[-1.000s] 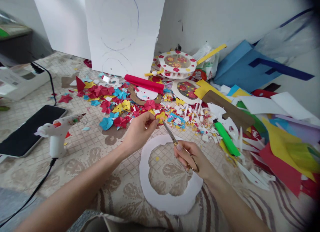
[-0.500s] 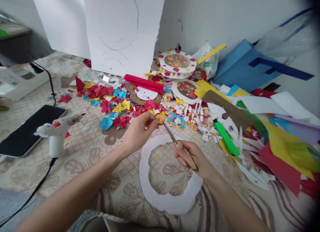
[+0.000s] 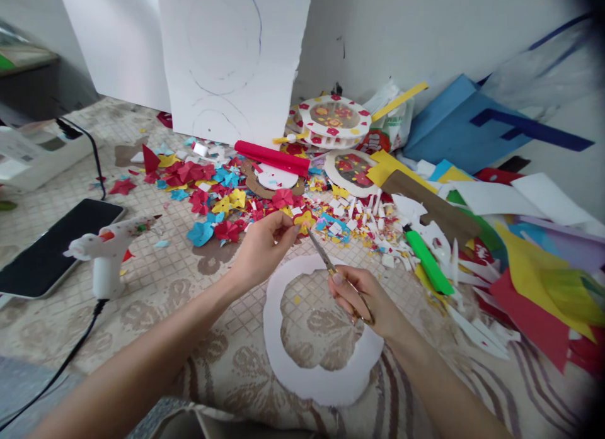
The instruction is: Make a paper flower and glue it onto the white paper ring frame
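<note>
The left hand (image 3: 262,250) pinches a small yellow-and-red paper flower (image 3: 305,220) above the white ring (image 3: 302,370); its fingertips hide part of it. The right hand (image 3: 362,297) grips scissors (image 3: 326,259), handles buried in clenched fingers, blades seemingly meeting the flower.

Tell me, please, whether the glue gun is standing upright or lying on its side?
Upright: the glue gun stands on its handle base, nozzle pointing right, cord trailing from the bottom.

Matt paper flower (image 3: 305,220), shiny metal scissors (image 3: 326,257), white foam ring (image 3: 283,357)
</note>
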`<state>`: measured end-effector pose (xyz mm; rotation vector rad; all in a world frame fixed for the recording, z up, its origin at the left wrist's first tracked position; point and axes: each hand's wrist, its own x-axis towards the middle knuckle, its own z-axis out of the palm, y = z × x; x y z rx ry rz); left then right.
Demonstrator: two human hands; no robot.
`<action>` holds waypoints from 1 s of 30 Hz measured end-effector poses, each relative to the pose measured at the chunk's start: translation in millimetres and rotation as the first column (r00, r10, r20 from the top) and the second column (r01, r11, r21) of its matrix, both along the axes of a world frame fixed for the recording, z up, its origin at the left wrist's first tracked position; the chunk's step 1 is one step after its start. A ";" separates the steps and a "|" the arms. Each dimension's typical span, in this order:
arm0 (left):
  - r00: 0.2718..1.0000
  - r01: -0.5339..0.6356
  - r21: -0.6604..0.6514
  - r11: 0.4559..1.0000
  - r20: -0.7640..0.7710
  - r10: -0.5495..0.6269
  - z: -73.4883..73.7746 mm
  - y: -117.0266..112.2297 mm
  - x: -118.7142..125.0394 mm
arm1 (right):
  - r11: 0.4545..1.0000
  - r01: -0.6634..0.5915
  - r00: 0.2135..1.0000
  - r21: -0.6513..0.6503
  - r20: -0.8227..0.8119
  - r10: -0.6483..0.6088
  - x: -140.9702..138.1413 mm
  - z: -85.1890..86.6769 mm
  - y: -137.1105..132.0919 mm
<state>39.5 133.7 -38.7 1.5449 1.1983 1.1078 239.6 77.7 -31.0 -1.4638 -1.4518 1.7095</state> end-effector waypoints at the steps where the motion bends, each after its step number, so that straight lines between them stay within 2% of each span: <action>1: 1.000 0.002 0.000 1.000 -0.003 -0.002 0.1 0.1 0.0 | 1.000 0.000 1.000 0.001 0.005 0.000 0.0 0.0 -0.2; 10: 1.000 0.001 -0.006 1.000 0.013 -0.001 0.3 0.1 -0.1 | 0.999 -0.018 1.000 0.028 0.022 0.017 0.5 -2.7 -0.1; 18: 0.993 0.016 -0.123 0.992 0.119 -0.001 5.0 2.8 -0.6 | 0.991 -0.088 0.996 0.097 -0.008 0.089 4.1 1.9 -0.8; 25: 0.999 0.015 -0.067 0.998 0.029 -0.013 -1.2 1.4 -1.6 | 0.996 -0.073 0.996 0.059 -0.044 0.076 0.1 0.7 -0.8; 30: 0.990 0.049 -0.147 0.988 0.140 -0.028 5.1 1.6 0.1 | 0.997 -0.059 0.998 0.054 -0.003 0.059 -1.2 4.4 0.4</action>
